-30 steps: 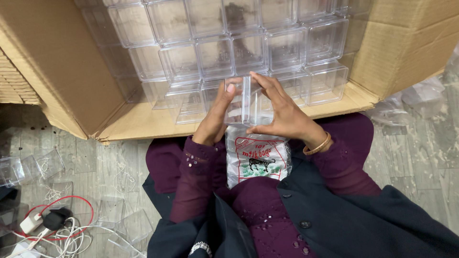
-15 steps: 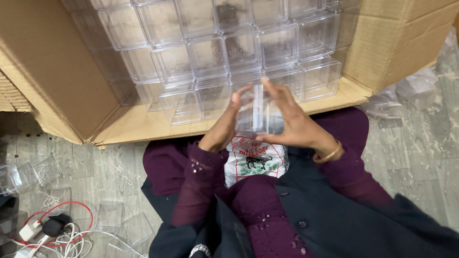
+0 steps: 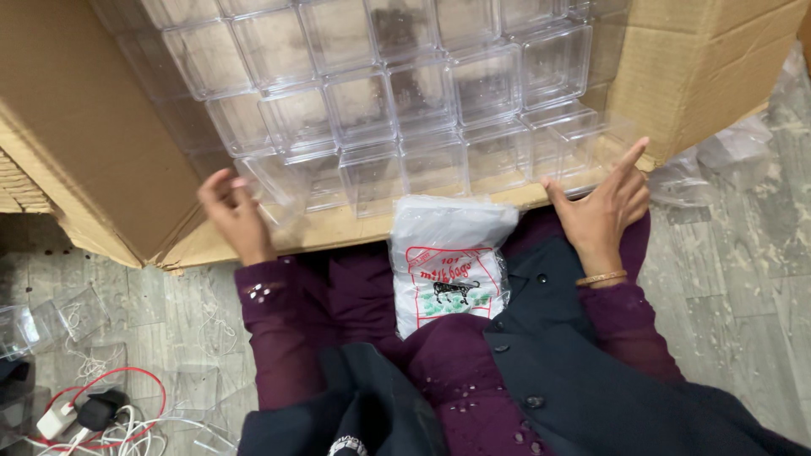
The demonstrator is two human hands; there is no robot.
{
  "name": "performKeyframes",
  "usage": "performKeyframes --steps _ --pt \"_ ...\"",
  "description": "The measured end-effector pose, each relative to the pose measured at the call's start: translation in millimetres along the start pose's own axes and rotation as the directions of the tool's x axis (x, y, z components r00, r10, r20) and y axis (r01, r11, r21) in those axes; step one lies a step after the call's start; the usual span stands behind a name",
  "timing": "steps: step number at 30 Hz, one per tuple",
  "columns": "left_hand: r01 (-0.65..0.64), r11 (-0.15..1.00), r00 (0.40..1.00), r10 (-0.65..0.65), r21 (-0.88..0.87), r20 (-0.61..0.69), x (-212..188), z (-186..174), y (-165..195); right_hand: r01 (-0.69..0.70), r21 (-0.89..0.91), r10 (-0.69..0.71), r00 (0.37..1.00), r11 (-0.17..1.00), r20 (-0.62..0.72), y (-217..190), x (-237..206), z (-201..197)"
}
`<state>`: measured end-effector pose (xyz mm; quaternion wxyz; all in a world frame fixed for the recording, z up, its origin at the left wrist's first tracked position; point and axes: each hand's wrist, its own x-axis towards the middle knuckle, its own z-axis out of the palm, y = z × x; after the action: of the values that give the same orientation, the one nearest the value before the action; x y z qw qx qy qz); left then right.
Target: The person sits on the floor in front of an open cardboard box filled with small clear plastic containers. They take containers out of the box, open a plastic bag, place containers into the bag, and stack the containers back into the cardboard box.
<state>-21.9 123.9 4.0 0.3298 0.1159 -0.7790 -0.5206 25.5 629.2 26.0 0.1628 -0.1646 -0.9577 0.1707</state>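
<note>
Two hands spread apart: the left hand (image 3: 235, 215) grips a clear plastic box (image 3: 279, 181) (edge only), the right hand (image 3: 601, 207) open, empty, beside the cardboard carton (image 3: 701, 76).

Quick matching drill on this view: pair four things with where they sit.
1. left hand
2. right hand
3. plastic bag pack
4. red cable

a. on the lap, between the arms
b. floor, lower left corner
c. at the clear boxes, left end of the front row
d. open, at the carton flap's right end

Pairs: 1-c, 2-d, 3-a, 4-b
</note>
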Motion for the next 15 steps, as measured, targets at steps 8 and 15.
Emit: performKeyframes --steps 8,15 --pt "-0.121 0.928 0.992 0.107 0.352 0.059 -31 19 21 0.111 0.120 -0.107 0.994 0.987 -0.036 20 11 9" --pt "-0.168 0.946 0.984 0.145 0.277 0.103 -40 15 37 0.052 0.433 -0.061 0.998 0.900 0.006 33 22 -1"
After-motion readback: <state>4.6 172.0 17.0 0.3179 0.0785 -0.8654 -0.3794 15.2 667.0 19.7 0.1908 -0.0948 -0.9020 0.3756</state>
